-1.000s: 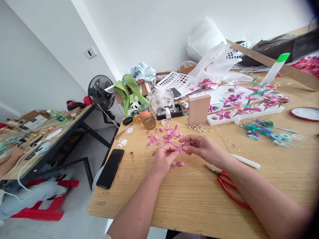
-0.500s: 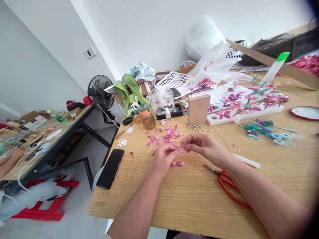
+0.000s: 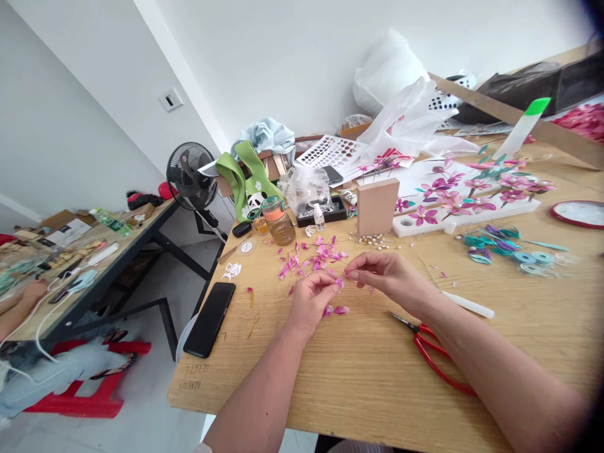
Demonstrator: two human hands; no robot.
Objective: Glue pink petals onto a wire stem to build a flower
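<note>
Over the wooden table my left hand (image 3: 311, 299) is closed in a pinch on a small purple-pink petal (image 3: 340, 282). Just to its right, my right hand (image 3: 387, 275) pinches another small pink petal (image 3: 348, 274), mostly covered by the fingertips. A narrow gap separates the two sets of fingertips. Two loose petals (image 3: 341, 310) lie below the left fingers. Beyond the hands is a scattered heap of pink petals (image 3: 323, 250). Red-handled scissors (image 3: 422, 336) rest beside my right forearm, and a white stick (image 3: 468, 304) lies partly behind it.
A black phone (image 3: 210, 319) lies at the table's left edge. Behind the petals stand a jar (image 3: 282, 226), a small bottle (image 3: 319, 218) and a wooden block (image 3: 376, 207) near pearl-headed stems (image 3: 375, 241). Finished pink flowers (image 3: 455, 202) stand on a white foam strip (image 3: 509, 212). Thread spools (image 3: 542, 258) lie right.
My right fingertips have shifted very slightly away from the left ones. Both hands keep their pinch, and the table things stay in place.
</note>
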